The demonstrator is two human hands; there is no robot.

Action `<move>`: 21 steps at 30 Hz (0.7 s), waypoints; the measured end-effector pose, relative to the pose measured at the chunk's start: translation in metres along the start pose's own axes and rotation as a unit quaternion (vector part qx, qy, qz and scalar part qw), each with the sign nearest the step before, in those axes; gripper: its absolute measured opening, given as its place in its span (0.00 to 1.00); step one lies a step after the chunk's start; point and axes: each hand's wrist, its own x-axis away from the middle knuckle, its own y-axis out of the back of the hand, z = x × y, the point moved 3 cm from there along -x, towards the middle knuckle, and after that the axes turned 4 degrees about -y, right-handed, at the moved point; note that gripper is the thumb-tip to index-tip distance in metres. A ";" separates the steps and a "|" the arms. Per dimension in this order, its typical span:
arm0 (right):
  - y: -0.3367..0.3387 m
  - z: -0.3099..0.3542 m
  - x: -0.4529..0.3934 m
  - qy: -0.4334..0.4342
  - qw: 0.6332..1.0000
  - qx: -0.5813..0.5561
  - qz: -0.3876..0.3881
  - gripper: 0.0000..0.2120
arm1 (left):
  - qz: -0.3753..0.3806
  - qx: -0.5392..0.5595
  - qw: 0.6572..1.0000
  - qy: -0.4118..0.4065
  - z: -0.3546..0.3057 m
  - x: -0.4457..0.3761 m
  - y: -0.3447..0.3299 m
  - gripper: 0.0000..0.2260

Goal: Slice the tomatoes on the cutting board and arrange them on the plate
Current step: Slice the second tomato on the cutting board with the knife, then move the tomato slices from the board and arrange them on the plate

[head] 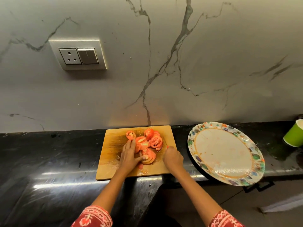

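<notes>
- Left hand (130, 154): fingers straight, together, flat against tomato slices (146, 143) on cutting board (111, 163).
- Right hand (173, 158): fisted, fingers curled around an orange-tipped handle (167, 146), blade not discernible.

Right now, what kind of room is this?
It looks like a home kitchen. There is a wooden cutting board with tomato slices on a dark stone counter, a flowery plate beside it, and a wall socket on the marble-look wall behind.
</notes>
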 end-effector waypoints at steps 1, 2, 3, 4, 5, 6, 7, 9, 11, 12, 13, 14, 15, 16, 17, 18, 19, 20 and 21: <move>0.004 -0.001 0.000 -0.009 1.000 -0.003 -0.019 0.13 | -0.009 0.000 1.000 -0.001 -0.001 0.000 0.002 0.42; 0.008 -0.005 -0.003 -0.021 0.999 -0.002 -0.031 0.13 | -0.015 0.006 1.000 -0.001 -0.002 -0.001 0.005 0.40; 0.011 -0.010 -0.007 -0.032 0.999 0.003 -0.039 0.13 | -0.023 0.012 1.000 -0.002 -0.003 -0.002 0.007 0.38; 0.013 -0.015 -0.012 -0.039 0.998 0.012 -0.041 0.13 | -0.033 0.015 0.999 -0.006 -0.005 -0.004 0.010 0.35; 0.015 -0.019 -0.018 -0.039 0.998 0.030 -0.042 0.13 | -0.042 0.016 0.999 -0.011 -0.007 -0.005 0.011 0.33; 0.016 -0.023 -0.026 -0.037 0.997 0.053 -0.046 0.13 | -0.047 0.018 0.999 -0.016 -0.010 -0.006 0.012 0.32; 0.018 -0.026 -0.032 -0.035 0.996 0.069 -0.050 0.14 | -0.052 0.019 0.998 -0.022 -0.012 -0.007 0.012 0.30; 0.019 -0.025 -0.042 -0.023 0.994 0.091 -0.052 0.14 | -0.059 0.013 0.997 -0.041 -0.013 -0.010 0.010 0.27; 0.017 -0.023 -0.049 0.000 0.991 0.118 -0.058 0.13 | -0.060 0.004 0.997 -0.056 -0.010 -0.011 0.006 0.24; 0.015 -0.023 -0.051 0.006 0.989 0.133 -0.059 0.13 | -0.059 0.002 0.997 -0.052 -0.008 -0.010 0.003 0.23; 0.015 -0.022 -0.050 0.011 0.988 0.144 -0.061 0.13 | -0.061 0.000 0.997 -0.046 -0.005 -0.009 0.002 0.22; 0.012 -0.024 -0.050 0.019 0.984 0.163 -0.064 0.13 | -0.064 0.001 0.997 -0.042 -0.003 -0.007 0.000 0.21; 0.010 -0.026 -0.048 0.023 0.982 0.178 -0.061 0.13 | -0.069 0.006 0.997 -0.040 -0.001 -0.005 -0.001 0.21; 0.008 -0.028 -0.048 0.029 0.980 0.185 -0.066 0.14 | -0.072 0.012 0.997 -0.036 0.000 -0.002 0.000 0.21; 0.007 -0.031 -0.049 0.028 0.980 0.185 -0.072 0.14 | -0.074 0.015 0.997 -0.031 0.001 0.001 0.001 0.22; 0.005 -0.034 -0.051 0.026 0.979 0.187 -0.075 0.15 | -0.075 0.016 0.997 -0.027 0.002 0.002 0.003 0.22; 0.004 -0.035 -0.051 0.026 0.980 0.184 -0.075 0.17 | -0.077 0.017 0.997 -0.020 0.005 0.004 0.004 0.22; 0.003 -0.036 -0.051 0.034 0.979 0.185 -0.082 0.18 | -0.077 0.019 0.997 -0.013 0.008 0.006 0.005 0.21; 0.003 -0.037 -0.051 0.045 0.978 0.181 -0.091 0.17 | -0.079 0.021 0.997 -0.008 0.010 0.009 0.006 0.21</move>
